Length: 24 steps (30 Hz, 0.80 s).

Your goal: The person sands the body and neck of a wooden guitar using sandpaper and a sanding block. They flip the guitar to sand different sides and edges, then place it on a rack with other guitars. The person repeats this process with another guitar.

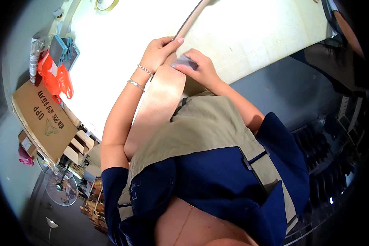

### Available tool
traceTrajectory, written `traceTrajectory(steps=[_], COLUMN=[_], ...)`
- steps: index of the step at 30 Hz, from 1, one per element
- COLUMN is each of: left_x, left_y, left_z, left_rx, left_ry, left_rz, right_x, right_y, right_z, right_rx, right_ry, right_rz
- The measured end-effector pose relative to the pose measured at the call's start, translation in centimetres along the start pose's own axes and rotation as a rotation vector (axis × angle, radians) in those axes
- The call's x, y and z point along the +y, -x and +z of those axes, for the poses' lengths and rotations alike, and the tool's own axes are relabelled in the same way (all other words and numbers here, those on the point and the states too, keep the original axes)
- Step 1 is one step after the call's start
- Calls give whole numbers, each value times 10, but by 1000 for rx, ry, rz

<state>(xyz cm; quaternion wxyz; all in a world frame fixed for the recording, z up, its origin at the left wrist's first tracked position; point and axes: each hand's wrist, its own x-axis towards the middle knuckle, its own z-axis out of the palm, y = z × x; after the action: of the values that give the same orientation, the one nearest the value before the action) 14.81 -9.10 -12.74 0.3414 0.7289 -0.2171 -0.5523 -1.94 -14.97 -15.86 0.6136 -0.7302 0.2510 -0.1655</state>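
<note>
While left hand clasps tan strip | right hand alongside

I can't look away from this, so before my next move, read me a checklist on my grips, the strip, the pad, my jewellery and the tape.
1. Left grip on the tan strip: ok, thumb along its edge.
2. Right grip holding the grey pad: ok, pinched.
3. Pad pressing on the strip: cannot tell.
4. Strip's far end in view: not ok, it runs past the picture's upper edge.
5. Jewellery off: not ok, a beaded bracelet and metal bangle are on.
6. Yellow tape roll apart from the strip: ok.
</note>
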Motion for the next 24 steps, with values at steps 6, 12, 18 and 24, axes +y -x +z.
traceTrajectory(steps=[6, 12, 18, 24], left_x=[1, 55, 101, 90], left_y=[9, 70, 161, 204], left_z=[5, -54, -92, -80], left_rx=[127, 371, 671, 800], left_ry=[88, 177, 304, 358], left_rz=[61, 378, 856, 921], right_x=[42, 20, -131, -207], right_y=[8, -105, -95, -76], right_z=[-54, -92, -6, 26], right_rx=[109, 473, -135, -122], right_ry=[-41, 740, -247, -142], right_rz=[195, -39, -483, -757])
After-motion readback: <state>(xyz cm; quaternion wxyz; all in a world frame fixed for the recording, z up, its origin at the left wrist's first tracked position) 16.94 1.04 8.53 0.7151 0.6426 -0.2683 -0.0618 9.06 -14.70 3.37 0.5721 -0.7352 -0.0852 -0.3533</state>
